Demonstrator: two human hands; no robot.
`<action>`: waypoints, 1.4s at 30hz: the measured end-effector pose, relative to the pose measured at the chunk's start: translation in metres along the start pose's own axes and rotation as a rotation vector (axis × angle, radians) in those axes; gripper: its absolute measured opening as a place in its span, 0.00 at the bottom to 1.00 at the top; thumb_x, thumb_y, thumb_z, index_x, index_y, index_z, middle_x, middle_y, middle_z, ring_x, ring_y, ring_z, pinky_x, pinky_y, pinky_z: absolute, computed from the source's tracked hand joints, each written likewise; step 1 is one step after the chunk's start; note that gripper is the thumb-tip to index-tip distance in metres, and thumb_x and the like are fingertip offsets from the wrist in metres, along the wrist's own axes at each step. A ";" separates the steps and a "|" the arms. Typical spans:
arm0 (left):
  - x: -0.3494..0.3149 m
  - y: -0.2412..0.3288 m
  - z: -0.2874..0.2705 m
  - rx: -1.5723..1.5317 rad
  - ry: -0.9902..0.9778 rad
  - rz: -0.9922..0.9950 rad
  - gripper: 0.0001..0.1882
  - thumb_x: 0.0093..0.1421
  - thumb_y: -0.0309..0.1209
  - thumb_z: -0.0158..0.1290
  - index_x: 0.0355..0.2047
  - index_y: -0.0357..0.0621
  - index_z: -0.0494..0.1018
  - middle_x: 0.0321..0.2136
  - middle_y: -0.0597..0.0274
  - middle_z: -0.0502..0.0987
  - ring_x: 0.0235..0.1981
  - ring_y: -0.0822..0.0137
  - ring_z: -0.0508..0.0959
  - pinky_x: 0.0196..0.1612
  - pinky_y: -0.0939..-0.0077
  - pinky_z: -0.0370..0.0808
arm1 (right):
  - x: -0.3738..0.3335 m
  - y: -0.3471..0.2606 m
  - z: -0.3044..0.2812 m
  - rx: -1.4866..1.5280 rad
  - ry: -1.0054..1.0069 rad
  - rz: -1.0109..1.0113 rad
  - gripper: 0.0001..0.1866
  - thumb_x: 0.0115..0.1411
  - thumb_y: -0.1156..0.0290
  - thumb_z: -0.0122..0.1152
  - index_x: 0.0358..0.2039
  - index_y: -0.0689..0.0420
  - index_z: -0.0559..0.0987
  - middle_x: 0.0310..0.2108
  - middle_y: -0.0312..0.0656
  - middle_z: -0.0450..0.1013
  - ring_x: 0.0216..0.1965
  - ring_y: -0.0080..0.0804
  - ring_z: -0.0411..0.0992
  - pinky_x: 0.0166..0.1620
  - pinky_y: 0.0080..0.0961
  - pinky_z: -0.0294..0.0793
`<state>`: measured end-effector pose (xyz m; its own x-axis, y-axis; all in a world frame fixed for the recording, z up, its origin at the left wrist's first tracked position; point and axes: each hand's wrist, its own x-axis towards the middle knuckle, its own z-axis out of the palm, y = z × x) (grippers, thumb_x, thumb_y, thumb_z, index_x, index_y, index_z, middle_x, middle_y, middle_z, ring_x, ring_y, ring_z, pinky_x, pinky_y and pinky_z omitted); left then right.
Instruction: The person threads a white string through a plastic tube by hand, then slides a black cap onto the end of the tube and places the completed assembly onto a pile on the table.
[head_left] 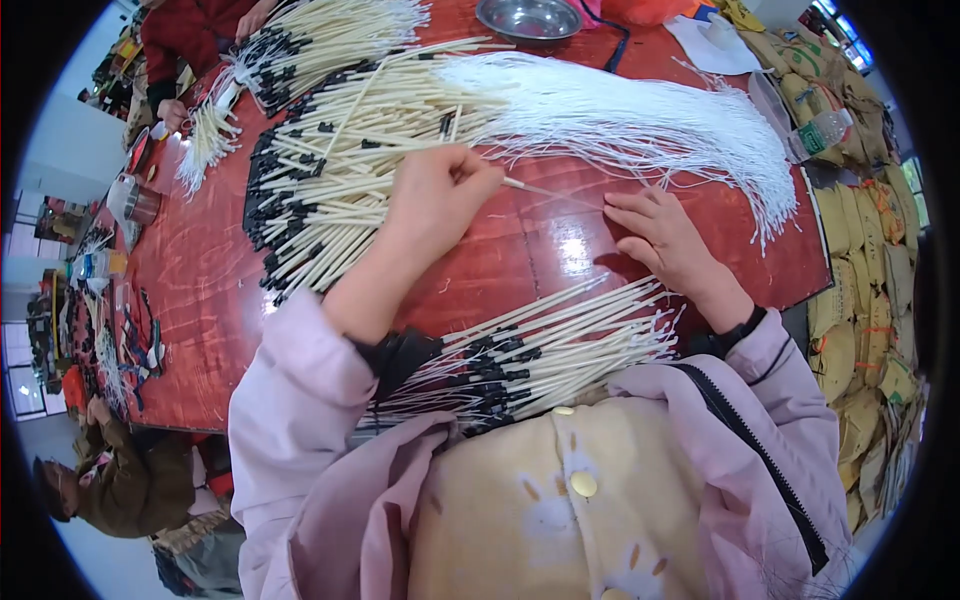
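Observation:
Over the red table [195, 330], my left hand [435, 195] is closed in a pinch on a thin cream stick [515, 183], whose tip shows past the fingers. From that tip a fine white string [565, 196] runs toward the fingertips of my right hand [655, 240]. The fingers there are spread, the thumb apart from them; whether they touch the string I cannot make out. Left of my hands lies a large heap of cream sticks with black ends [335, 165]. Its long white strings [640, 105] fan out to the right. A smaller bundle of similar sticks [570, 350] lies close to my body.
At the far edge stands a metal bowl [530, 18]. A clear plastic bottle [824, 132] lies at the right, near stacked woven sacks [865, 260]. A person in a red sleeve [165, 50] handles sticks at the far left; another person [130, 475] sits at the lower left.

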<state>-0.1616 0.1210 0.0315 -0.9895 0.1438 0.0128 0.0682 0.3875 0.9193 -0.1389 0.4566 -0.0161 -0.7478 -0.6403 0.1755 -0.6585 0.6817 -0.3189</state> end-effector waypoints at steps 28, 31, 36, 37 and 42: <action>-0.055 -0.037 -0.045 1.183 0.253 0.344 0.06 0.56 0.29 0.59 0.35 0.47 0.77 0.36 0.58 0.76 0.44 0.56 0.78 0.42 0.59 0.76 | -0.001 -0.010 0.002 0.148 -0.029 0.031 0.21 0.64 0.65 0.59 0.55 0.61 0.80 0.61 0.44 0.72 0.59 0.46 0.65 0.66 0.39 0.61; -0.052 -0.054 -0.057 1.248 0.204 0.326 0.06 0.56 0.28 0.57 0.35 0.48 0.77 0.35 0.60 0.76 0.44 0.58 0.78 0.43 0.60 0.74 | 0.000 -0.009 0.003 0.179 -0.007 0.037 0.20 0.63 0.67 0.60 0.54 0.62 0.81 0.60 0.45 0.73 0.59 0.46 0.66 0.65 0.38 0.62; -0.051 -0.067 -0.082 1.200 0.080 0.436 0.05 0.57 0.28 0.56 0.35 0.50 0.77 0.35 0.62 0.76 0.43 0.58 0.78 0.45 0.62 0.72 | 0.002 -0.009 0.004 0.247 0.020 0.062 0.19 0.63 0.68 0.60 0.53 0.62 0.81 0.58 0.45 0.73 0.59 0.45 0.67 0.64 0.37 0.63; -0.049 -0.068 -0.086 1.202 0.084 0.435 0.05 0.57 0.28 0.56 0.35 0.50 0.77 0.35 0.62 0.76 0.43 0.58 0.78 0.45 0.62 0.72 | 0.004 -0.010 0.004 0.263 0.024 0.067 0.18 0.63 0.69 0.60 0.52 0.62 0.82 0.58 0.45 0.74 0.58 0.45 0.68 0.64 0.37 0.63; -0.038 -0.068 -0.102 0.949 0.174 0.549 0.06 0.58 0.29 0.56 0.37 0.50 0.79 0.34 0.61 0.76 0.39 0.57 0.78 0.44 0.62 0.70 | 0.000 -0.005 0.006 0.275 -0.008 0.082 0.22 0.68 0.61 0.55 0.54 0.62 0.81 0.60 0.47 0.72 0.61 0.44 0.68 0.65 0.36 0.63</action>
<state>-0.1413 -0.0034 0.0086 -0.7942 0.4088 0.4495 0.4991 0.8609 0.0988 -0.1353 0.4507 -0.0201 -0.7965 -0.5901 0.1317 -0.5471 0.6107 -0.5725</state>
